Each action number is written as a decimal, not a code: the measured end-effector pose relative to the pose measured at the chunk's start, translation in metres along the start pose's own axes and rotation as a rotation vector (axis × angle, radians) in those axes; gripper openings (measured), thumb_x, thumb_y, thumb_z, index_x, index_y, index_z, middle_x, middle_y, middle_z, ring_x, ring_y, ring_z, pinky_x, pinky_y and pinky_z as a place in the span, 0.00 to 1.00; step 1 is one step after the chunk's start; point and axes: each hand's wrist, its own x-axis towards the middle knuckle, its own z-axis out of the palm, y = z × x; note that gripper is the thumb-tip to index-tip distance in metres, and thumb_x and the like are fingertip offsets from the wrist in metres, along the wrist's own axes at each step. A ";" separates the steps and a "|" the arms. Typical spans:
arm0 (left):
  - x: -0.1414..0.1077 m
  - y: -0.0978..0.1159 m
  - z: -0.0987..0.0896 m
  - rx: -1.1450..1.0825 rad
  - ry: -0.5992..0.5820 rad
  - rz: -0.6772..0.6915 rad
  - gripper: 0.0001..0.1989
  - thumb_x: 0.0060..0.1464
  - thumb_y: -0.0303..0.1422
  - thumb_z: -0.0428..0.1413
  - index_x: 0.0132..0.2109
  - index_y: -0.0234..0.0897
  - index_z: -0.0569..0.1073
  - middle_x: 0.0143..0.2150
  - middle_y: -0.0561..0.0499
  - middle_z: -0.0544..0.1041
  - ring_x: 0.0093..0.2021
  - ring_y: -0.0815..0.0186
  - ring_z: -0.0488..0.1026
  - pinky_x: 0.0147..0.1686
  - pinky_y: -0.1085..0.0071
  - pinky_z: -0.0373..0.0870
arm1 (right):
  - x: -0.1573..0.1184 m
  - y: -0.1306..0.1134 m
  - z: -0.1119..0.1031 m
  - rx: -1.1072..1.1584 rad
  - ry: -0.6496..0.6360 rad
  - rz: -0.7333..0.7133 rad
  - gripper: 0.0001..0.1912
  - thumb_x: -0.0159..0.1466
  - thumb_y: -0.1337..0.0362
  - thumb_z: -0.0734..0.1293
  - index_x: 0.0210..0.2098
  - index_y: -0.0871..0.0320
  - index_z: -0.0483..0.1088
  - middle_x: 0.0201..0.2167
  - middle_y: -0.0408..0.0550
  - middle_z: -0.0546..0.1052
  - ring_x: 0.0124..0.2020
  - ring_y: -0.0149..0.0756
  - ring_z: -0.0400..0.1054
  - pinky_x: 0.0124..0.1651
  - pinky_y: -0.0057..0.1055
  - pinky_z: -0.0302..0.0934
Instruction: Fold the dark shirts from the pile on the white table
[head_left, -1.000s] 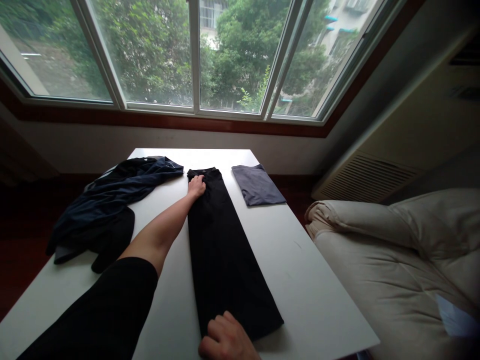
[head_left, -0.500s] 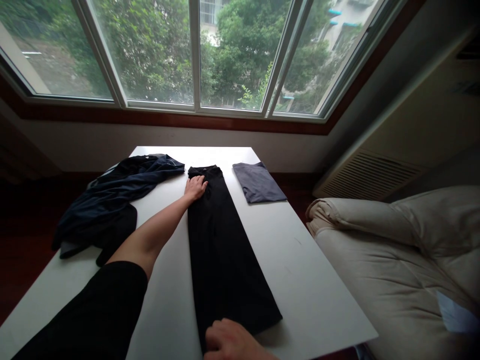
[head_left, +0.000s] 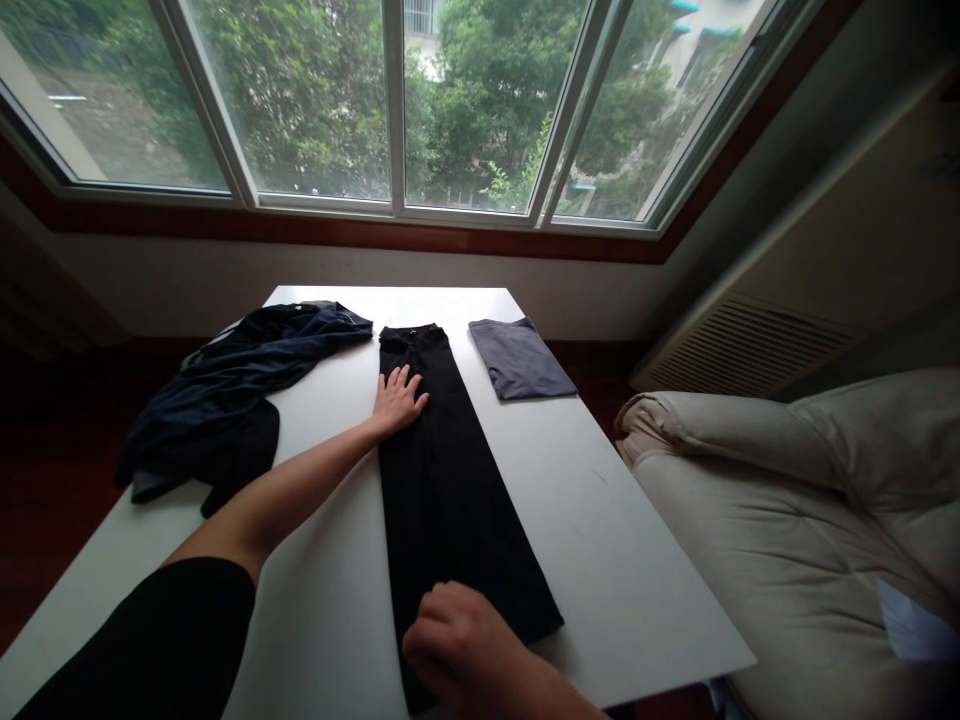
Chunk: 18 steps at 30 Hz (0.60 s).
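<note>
A pair of black trousers [head_left: 457, 480], folded lengthwise, lies flat down the middle of the white table [head_left: 615, 560], its waistband at the far end. My left hand [head_left: 399, 402] rests palm down on the upper part, fingers spread, just below the waistband. Close to the hem, my right hand [head_left: 461, 635] is over the trousers with its fingers curled in. Its fingertips are turned away, so whatever they may hold is hidden.
A heap of dark blue and black clothes [head_left: 232, 390] lies to the left on the table. A folded grey garment [head_left: 521, 360] is at the far right. Beyond the right edge stands a beige sofa [head_left: 750, 500]; a window [head_left: 397, 110] is behind the table.
My left hand has slid slightly toward me from near the waistband, and its fingers have spread. My right hand has moved a little up and away from the hem.
</note>
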 end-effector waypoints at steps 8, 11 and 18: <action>0.021 -0.016 -0.004 0.007 -0.108 -0.144 0.38 0.68 0.57 0.36 0.73 0.40 0.62 0.79 0.43 0.50 0.78 0.48 0.44 0.73 0.43 0.44 | 0.008 0.033 -0.026 -0.128 -0.068 0.189 0.36 0.70 0.52 0.68 0.74 0.49 0.56 0.78 0.53 0.46 0.77 0.56 0.39 0.76 0.57 0.40; 0.026 -0.017 -0.003 0.022 -0.116 -0.112 0.38 0.68 0.56 0.37 0.74 0.39 0.61 0.79 0.42 0.49 0.78 0.48 0.43 0.73 0.44 0.42 | 0.007 0.029 -0.013 -0.118 -0.140 0.192 0.39 0.71 0.51 0.67 0.76 0.47 0.49 0.79 0.51 0.38 0.78 0.57 0.32 0.77 0.60 0.33; 0.011 -0.009 0.000 0.043 -0.071 0.058 0.34 0.70 0.51 0.40 0.74 0.38 0.60 0.78 0.44 0.53 0.77 0.51 0.48 0.74 0.49 0.43 | 0.003 -0.008 -0.026 0.025 -0.220 0.240 0.38 0.69 0.51 0.69 0.75 0.43 0.54 0.78 0.48 0.42 0.77 0.63 0.32 0.75 0.67 0.33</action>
